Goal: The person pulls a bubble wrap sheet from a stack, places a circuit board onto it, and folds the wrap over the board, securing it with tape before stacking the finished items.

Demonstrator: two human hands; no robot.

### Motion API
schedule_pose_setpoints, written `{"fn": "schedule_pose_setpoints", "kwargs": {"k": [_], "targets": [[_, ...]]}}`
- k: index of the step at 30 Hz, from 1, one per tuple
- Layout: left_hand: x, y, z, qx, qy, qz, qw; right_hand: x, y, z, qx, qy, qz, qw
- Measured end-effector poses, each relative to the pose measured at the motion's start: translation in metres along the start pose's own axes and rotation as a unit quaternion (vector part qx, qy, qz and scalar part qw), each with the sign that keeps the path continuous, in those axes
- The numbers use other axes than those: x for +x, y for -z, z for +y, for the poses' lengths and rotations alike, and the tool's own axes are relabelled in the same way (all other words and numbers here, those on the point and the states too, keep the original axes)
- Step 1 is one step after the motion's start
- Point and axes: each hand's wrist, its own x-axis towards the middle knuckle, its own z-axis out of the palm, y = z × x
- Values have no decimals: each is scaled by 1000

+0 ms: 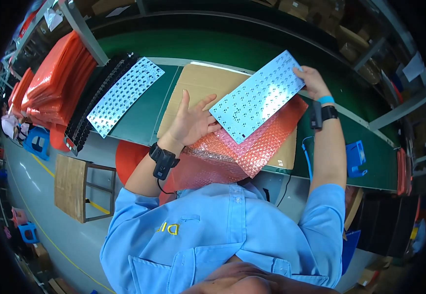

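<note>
The white board [259, 95] slants lengthwise from the frame's upper right, pinched by the right hand [314, 82], to just beside the spread left hand [191, 123] near centre.

Panel [257, 98] in right hand [313, 83]: glossy, smooth | bubble wrap [267, 147] beside left hand [191, 122]: shiny plastic, bumpy | cardboard [213, 78] beneath left hand: matt | stool [69, 188] left of both: wooden seat

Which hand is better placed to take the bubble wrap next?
Probably the left hand: it is open, looks empty and is near the bubble wrap, while the right hand grips the board.
</note>
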Motion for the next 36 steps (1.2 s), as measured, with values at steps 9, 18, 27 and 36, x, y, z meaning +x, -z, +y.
{"fn": "schedule_pose_setpoints", "kwargs": {"k": [9, 18, 27, 36], "targets": [[-22, -1, -9, 468, -108, 182, 858, -4, -41, 29, -43, -6, 76, 996], [-29, -6, -17, 775, -202, 210, 560, 1, -27, 40, 32, 9, 21, 999], [-31, -5, -22, 754, -221, 219, 578, -2, -38, 40, -94, 4, 63, 994], [-31, 2, -24, 741, -254, 216, 583, 19, -41, 68, -373, 104, 133, 912]]}}
